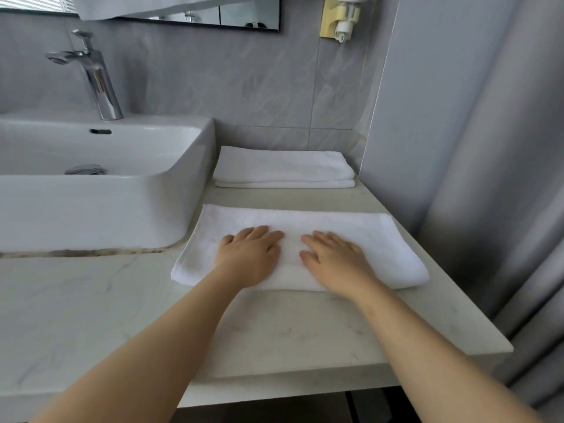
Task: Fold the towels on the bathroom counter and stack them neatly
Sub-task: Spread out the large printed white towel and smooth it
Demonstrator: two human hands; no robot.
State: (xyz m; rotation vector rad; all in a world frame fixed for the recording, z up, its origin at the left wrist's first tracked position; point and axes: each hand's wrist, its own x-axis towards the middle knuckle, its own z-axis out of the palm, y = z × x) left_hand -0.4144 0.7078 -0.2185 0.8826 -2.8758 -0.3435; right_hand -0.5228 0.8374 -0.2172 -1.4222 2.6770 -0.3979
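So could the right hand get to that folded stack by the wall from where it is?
Probably yes. The right hand lies flat on the near towel, holding nothing, and only bare counter separates that towel from the folded stack. Nothing stands in between.

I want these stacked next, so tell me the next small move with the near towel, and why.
Probably slide both hands outward, take the near towel by its ends and lift it onto the far towel. The left hand and right hand lie flat on it, it looks folded and smoothed, and the far towel sits folded by the wall with nothing on top.
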